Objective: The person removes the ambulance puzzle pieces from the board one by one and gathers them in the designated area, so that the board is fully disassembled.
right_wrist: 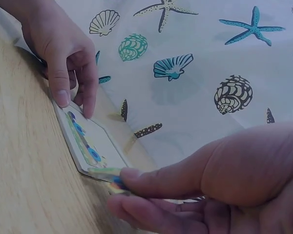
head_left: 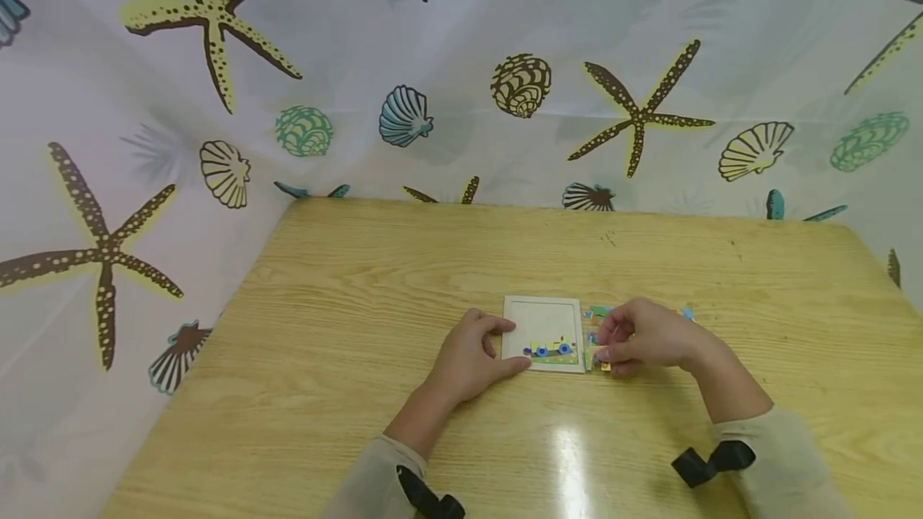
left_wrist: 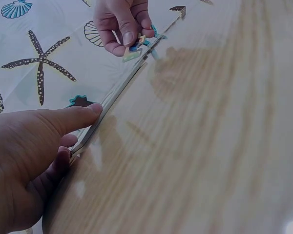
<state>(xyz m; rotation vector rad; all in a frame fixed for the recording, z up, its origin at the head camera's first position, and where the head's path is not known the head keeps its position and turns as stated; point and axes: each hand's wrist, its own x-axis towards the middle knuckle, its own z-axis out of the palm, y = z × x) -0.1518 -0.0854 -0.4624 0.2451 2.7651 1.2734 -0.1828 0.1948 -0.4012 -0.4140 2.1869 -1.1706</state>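
Observation:
A small square puzzle board [head_left: 541, 319] with a pale raised rim lies on the table. Fitted pieces showing a yellow vehicle with blue wheels [head_left: 551, 349] fill its near right part; the rest of its bed is bare. My left hand [head_left: 469, 355] holds the board at its left side, thumb on the near rim and fingers at the left edge. Just off the board's right edge, my right hand [head_left: 649, 335] pinches a colourful puzzle piece [right_wrist: 118, 181] between thumb and fingers. That piece is partly hidden by the fingertips.
Loose puzzle pieces [head_left: 600, 311] lie right of the board, partly covered by the right hand. A blue piece [head_left: 687, 313] sits farther right. The wooden table [head_left: 346, 303] ends at a hanging cloth [head_left: 461, 38] printed with shells and starfish.

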